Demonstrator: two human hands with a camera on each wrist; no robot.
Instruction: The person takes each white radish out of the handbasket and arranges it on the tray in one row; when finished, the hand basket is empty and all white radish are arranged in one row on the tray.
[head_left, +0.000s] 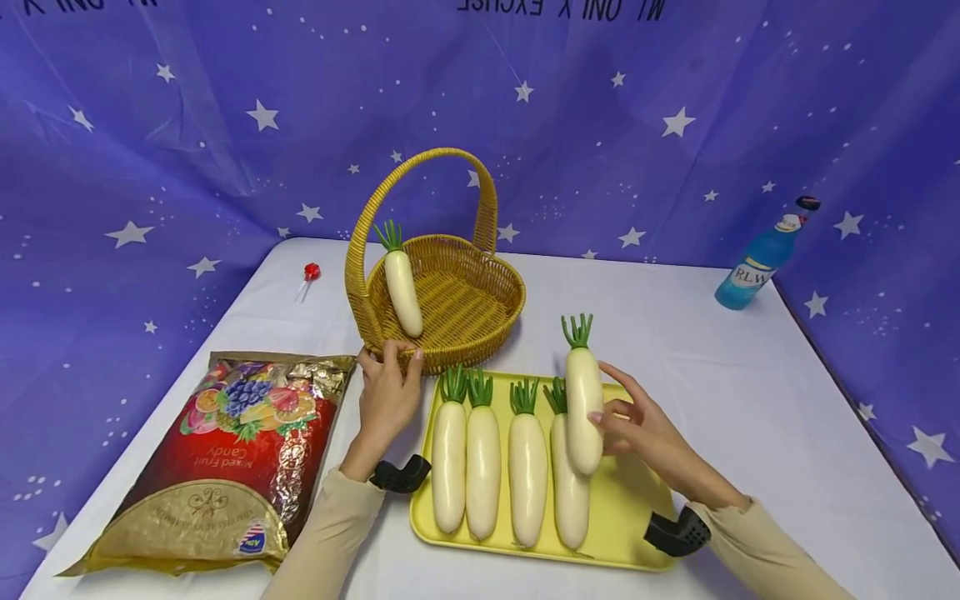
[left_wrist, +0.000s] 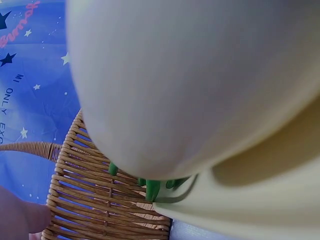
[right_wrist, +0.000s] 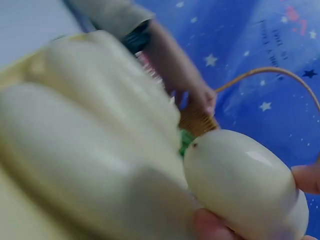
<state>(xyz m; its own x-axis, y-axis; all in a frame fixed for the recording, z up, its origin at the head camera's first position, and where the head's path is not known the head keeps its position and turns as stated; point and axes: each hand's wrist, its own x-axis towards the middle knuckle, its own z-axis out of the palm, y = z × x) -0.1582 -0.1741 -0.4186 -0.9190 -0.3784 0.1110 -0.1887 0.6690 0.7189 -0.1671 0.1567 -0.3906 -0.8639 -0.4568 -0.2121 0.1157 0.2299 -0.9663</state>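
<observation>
My right hand [head_left: 648, 433] holds a white radish [head_left: 583, 400] with green stems between thumb and fingers, above the right side of a yellow tray [head_left: 630, 525]. In the right wrist view the held radish [right_wrist: 240, 175] shows its rounded tip. Several more white radishes [head_left: 527, 479] lie side by side on the tray, stems pointing away from me; the held one partly covers the rightmost. My left hand [head_left: 390, 396] grips the near rim of a woven handled basket [head_left: 468, 312]. Inside the basket, one radish [head_left: 403, 292] leans against the left side.
A big bag of mixed fruit candy [head_left: 232, 458] lies left of the tray. Behind it is a red lollipop [head_left: 311, 272]. A blue bottle [head_left: 761, 258] stands at the far right of the white table [head_left: 765, 392]. Starry purple cloth [head_left: 570, 142] hangs around the table.
</observation>
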